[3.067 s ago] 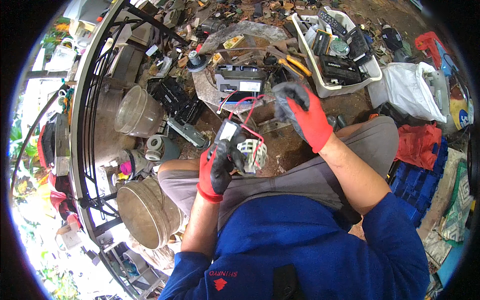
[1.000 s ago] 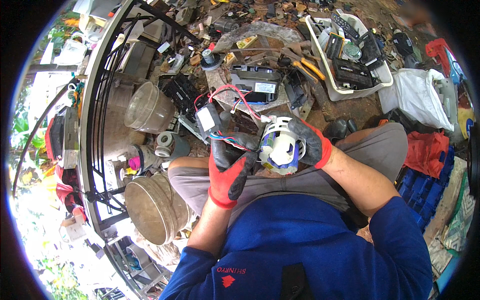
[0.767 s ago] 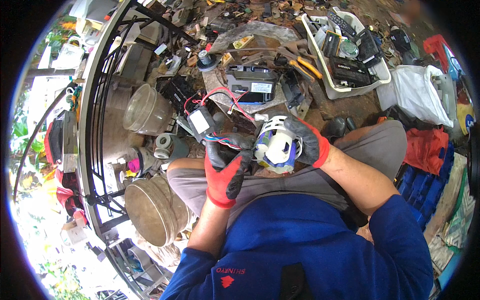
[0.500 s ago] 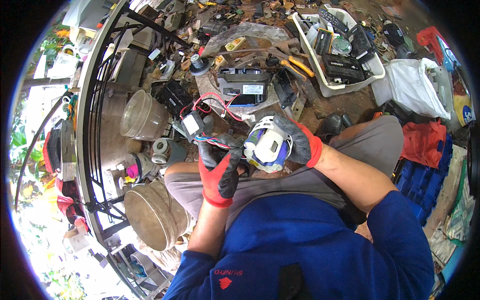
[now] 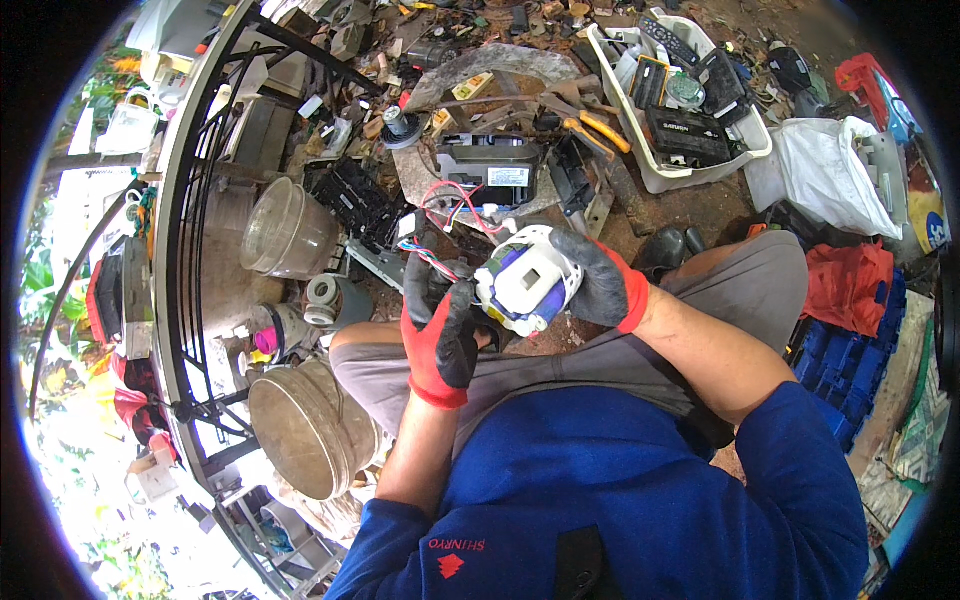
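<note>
My right hand, in a red and black glove, grips a round white plastic cage with a purple part inside, over my lap. Against its left side, the gloved fingers of my left hand are closed on a bundle of thin coloured wires. A small box with a white face hangs at the far end of the bundle. Red and white leads run beyond it. Just past my hands a black plastic casing with a white label lies on a stone slab.
Yellow-handled pliers lie right of the casing. A white bin of electronic parts stands far right, beside a white sack. Clear and brown buckets stand at left by a black metal rack. Scattered scrap covers the far ground.
The white cage has turned in my right hand, showing another face, and sits slightly lower. The small box has swung away and to the right, now looking narrower. My left fingers have shifted slightly.
</note>
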Tool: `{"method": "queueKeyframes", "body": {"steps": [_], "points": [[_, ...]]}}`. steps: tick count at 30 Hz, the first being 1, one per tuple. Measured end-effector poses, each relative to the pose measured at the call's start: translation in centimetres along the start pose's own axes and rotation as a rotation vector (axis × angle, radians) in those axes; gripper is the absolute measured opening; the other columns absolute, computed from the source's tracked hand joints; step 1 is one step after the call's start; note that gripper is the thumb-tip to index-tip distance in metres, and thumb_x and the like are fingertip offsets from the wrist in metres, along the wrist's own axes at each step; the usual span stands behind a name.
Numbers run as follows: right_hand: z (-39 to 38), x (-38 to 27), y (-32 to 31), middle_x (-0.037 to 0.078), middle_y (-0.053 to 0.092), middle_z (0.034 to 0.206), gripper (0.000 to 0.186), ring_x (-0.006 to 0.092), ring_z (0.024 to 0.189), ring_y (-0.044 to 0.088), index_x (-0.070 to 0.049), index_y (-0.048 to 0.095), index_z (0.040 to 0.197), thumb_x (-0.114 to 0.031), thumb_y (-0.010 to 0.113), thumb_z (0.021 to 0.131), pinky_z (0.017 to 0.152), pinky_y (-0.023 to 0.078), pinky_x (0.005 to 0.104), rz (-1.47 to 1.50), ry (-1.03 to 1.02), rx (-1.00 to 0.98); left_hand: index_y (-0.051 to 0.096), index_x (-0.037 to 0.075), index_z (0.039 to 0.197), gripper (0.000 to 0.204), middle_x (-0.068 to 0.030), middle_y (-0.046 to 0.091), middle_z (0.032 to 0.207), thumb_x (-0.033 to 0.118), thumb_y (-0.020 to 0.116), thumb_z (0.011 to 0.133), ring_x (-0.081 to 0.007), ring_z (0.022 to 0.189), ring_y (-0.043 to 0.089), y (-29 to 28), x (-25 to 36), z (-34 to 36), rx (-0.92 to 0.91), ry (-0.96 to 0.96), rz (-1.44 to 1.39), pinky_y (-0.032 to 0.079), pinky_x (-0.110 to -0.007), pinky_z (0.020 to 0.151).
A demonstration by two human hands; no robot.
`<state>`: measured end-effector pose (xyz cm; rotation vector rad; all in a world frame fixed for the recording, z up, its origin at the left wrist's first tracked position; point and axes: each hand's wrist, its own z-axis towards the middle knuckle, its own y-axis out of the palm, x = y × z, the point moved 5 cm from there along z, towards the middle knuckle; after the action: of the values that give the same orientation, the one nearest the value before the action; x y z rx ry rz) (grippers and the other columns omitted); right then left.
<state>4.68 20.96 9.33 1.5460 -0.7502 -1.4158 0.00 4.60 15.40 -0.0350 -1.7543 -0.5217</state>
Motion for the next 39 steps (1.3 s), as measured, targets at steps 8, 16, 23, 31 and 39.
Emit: {"method": "queueKeyframes", "body": {"steps": [8, 16, 23, 31, 39], "points": [[0.3, 0.2, -0.6, 0.017, 0.066, 0.127, 0.055, 0.0291, 0.117, 0.065, 0.0, 0.058, 0.133, -0.045, 0.044, 0.104, 0.108, 0.048, 0.043, 0.225, 0.097, 0.091, 0.034, 0.004, 0.153, 0.065, -0.0036, 0.062, 0.112, -0.001, 0.063, 0.095, -0.0086, 0.088, 0.059, -0.1, 0.2, -0.7, 0.025, 0.034, 0.142, 0.048, -0.022, 0.072], [0.4, 0.6, -0.6, 0.015, 0.066, 0.129, 0.058, 0.0279, 0.12, 0.064, -0.003, 0.059, 0.135, -0.05, 0.04, 0.105, 0.11, 0.047, 0.0442, 0.274, 0.116, 0.042, 0.033, 0.004, 0.154, 0.068, -0.0061, 0.064, 0.116, -0.004, 0.064, 0.094, -0.0107, 0.095, 0.062, 0.0, 0.4, -1.1, 0.025, 0.069, 0.082, 0.05, -0.022, 0.075], [0.5, 0.8, -0.8, 0.015, 0.066, 0.129, 0.057, 0.028, 0.119, 0.064, -0.003, 0.058, 0.135, -0.049, 0.042, 0.104, 0.109, 0.048, 0.0442, 0.271, 0.111, 0.046, 0.036, 0.003, 0.152, 0.065, -0.0058, 0.064, 0.117, -0.005, 0.064, 0.094, -0.0123, 0.097, 0.063, -0.6, 0.3, -1.2, 0.006, 0.058, 0.084, 0.051, -0.024, 0.08], [0.2, 0.3, -1.1, 0.016, 0.067, 0.123, 0.053, 0.0288, 0.115, 0.065, -0.002, 0.06, 0.13, -0.045, 0.042, 0.106, 0.105, 0.05, 0.043, 0.133, 0.065, 0.102, 0.039, 0.003, 0.15, 0.063, -0.0037, 0.064, 0.109, -0.005, 0.064, 0.093, -0.0109, 0.093, 0.062, -0.4, 0.3, -1.4, 0.006, 0.11, 0.157, 0.05, -0.025, 0.08], [0.4, -0.2, -0.2, 0.017, 0.067, 0.122, 0.052, 0.0296, 0.112, 0.067, 0.0, 0.057, 0.131, -0.042, 0.038, 0.106, 0.103, 0.052, 0.0433, 0.176, 0.071, 0.022, 0.037, 0.002, 0.152, 0.059, -0.0077, 0.065, 0.106, -0.001, 0.058, 0.096, -0.0154, 0.085, 0.066, 0.1, 0.5, -1.5, -0.07, 0.089, -0.12, 0.054, -0.027, 0.07]]}}
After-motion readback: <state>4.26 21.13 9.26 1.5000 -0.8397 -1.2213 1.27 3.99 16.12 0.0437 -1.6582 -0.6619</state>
